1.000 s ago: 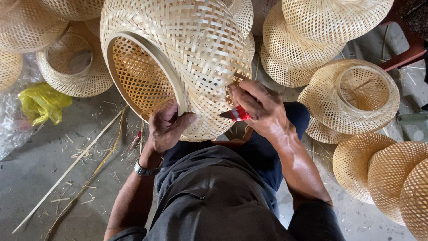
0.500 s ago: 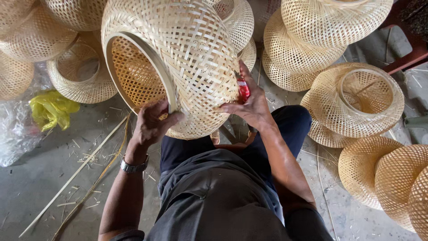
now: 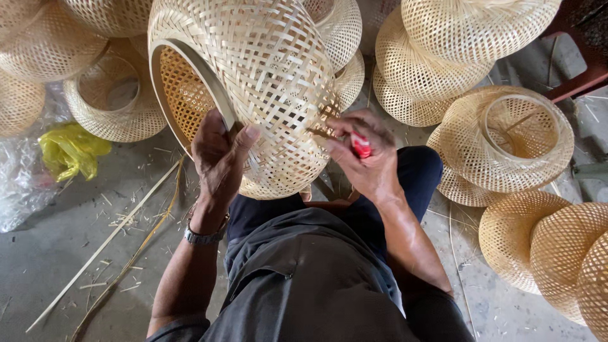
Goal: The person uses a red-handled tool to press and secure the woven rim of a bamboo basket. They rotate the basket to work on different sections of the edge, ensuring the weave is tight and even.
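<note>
The left hand [image 3: 218,158] is closed around the rim of a woven shade [image 3: 253,82], thumb up along the outside weave, fingers hidden behind the hoop. The shade sits tilted over the person's lap, its open mouth turned to the left, the inside weave showing darker and nothing visible in it.

The right hand [image 3: 364,155] is curled tight on a small red tool [image 3: 361,144], only a sliver of which shows between thumb and fingers. What kind of tool it is cannot be made out. Its tip meets the shade's lower right side, where loose strip ends stick out. A watch [image 3: 204,235] sits on the left wrist.

More woven shades lie on the floor [image 3: 57,253] around the person. One [image 3: 114,98] to the left has its round opening facing up and looks empty. Another [image 3: 506,142] on the right also faces up, with thin strips crossing inside its ring. A stack [image 3: 443,63] rises behind it, and further shades [image 3: 551,247] at the lower right are cut off by the picture edge.

A yellow bag [image 3: 71,151] lies crumpled at the left, just beside clear plastic [image 3: 22,190]. Long bamboo strips [image 3: 107,244] and small shavings are scattered on the floor. A red frame [image 3: 579,79] shows at the upper right, mostly out of view.
</note>
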